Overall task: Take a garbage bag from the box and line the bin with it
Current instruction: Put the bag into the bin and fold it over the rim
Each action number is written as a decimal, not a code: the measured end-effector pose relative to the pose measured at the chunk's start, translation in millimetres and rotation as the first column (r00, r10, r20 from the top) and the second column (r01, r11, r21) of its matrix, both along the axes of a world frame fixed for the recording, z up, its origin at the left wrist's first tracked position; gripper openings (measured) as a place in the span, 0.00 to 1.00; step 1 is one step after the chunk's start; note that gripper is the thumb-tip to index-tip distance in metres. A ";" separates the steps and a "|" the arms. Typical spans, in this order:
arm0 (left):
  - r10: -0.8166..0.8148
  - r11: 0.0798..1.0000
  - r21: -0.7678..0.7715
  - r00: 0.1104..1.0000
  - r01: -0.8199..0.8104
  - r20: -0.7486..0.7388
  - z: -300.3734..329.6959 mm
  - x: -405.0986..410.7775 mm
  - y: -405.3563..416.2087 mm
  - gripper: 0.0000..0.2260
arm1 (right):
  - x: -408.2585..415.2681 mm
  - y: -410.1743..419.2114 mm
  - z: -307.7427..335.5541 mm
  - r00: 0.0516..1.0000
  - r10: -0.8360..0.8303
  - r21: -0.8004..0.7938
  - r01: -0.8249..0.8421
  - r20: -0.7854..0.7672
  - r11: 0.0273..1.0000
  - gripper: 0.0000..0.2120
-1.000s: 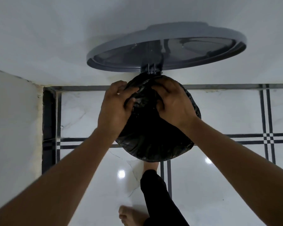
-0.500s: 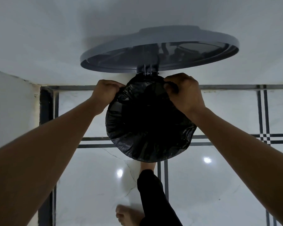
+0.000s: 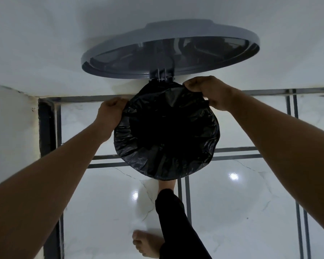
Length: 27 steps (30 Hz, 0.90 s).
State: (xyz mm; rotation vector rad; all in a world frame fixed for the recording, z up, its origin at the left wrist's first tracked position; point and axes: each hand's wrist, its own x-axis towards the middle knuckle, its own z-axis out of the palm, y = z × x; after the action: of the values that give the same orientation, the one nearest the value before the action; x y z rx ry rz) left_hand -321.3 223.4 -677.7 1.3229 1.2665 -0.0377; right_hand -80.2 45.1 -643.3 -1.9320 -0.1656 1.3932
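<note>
A black garbage bag (image 3: 166, 131) is spread over the round mouth of the bin, seen from straight above, and its crinkled edge covers the rim all the way round. The bin's grey lid (image 3: 168, 53) stands raised on its hinge at the far side, against the wall. My left hand (image 3: 110, 111) pinches the bag's edge at the far left of the rim. My right hand (image 3: 208, 92) grips the bag's edge at the far right, close to the hinge. The bin's body is hidden under the bag. No box is in view.
The bin stands on a glossy white tiled floor (image 3: 232, 212) with dark lines, close to a white wall (image 3: 64, 43) behind it and a wall corner (image 3: 9, 128) at the left. One bare foot (image 3: 166, 186) sits at the bin's near side, another foot (image 3: 146, 243) farther back.
Both hands have moved apart from the middle of the far rim, the left to the left and the right to the right, spreading the bag's edge outward over the rim.
</note>
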 end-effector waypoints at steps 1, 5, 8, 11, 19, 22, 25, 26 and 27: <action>0.087 0.996 -0.004 0.996 -0.087 0.013 0.2 -7.1 -4.9 0.11 | -1.4 -6.1 1.2 0.998 -0.043 0.016 0.042 0.043 0.999 0.10; 0.418 0.898 0.126 0.907 -0.421 0.053 4.4 -45.3 -43.4 0.04 | -40.4 -58.7 4.6 0.825 -0.453 0.130 0.436 0.338 0.891 0.12; 0.512 0.857 0.027 0.856 -0.515 0.069 7.5 -71.7 -82.4 0.06 | -93.6 -108.4 -3.6 0.684 -0.532 0.063 0.583 0.499 0.810 0.08; 0.573 0.811 -0.186 0.817 -0.554 0.063 11.8 -89.8 -111.0 0.09 | -125.1 -133.5 -17.1 0.716 -0.654 0.058 0.662 0.244 0.747 0.06; 0.621 0.772 -0.246 0.778 -0.586 0.097 7.5 -105.9 -108.9 0.06 | -112.8 -145.4 -24.4 0.671 -0.702 -0.025 0.718 -0.239 0.695 0.14; 0.584 0.803 -0.223 0.806 -0.553 0.102 5.1 -104.5 -106.9 0.08 | -107.9 -147.9 -23.9 0.652 -0.699 -0.074 0.714 -0.294 0.696 0.14; 0.542 0.822 -0.231 0.839 -0.521 0.034 4.5 -103.8 -105.2 0.09 | -107.5 -145.0 -20.0 0.646 -0.706 -0.131 0.704 -0.290 0.698 0.12; 0.546 0.814 -0.243 0.838 -0.527 0.010 5.2 -102.5 -104.8 0.09 | -107.9 -143.3 -18.1 0.655 -0.701 -0.139 0.695 -0.282 0.705 0.13; 0.551 0.805 -0.256 0.835 -0.535 -0.013 6.1 -101.3 -104.5 0.09 | -108.0 -142.0 -16.5 0.658 -0.704 -0.149 0.694 -0.266 0.705 0.13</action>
State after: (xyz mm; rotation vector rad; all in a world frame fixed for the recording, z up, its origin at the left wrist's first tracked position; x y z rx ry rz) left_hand -422.6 118.9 -671.6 0.7012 1.4949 0.2419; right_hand -188.1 -96.9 -659.9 -1.5039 0.7037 1.1151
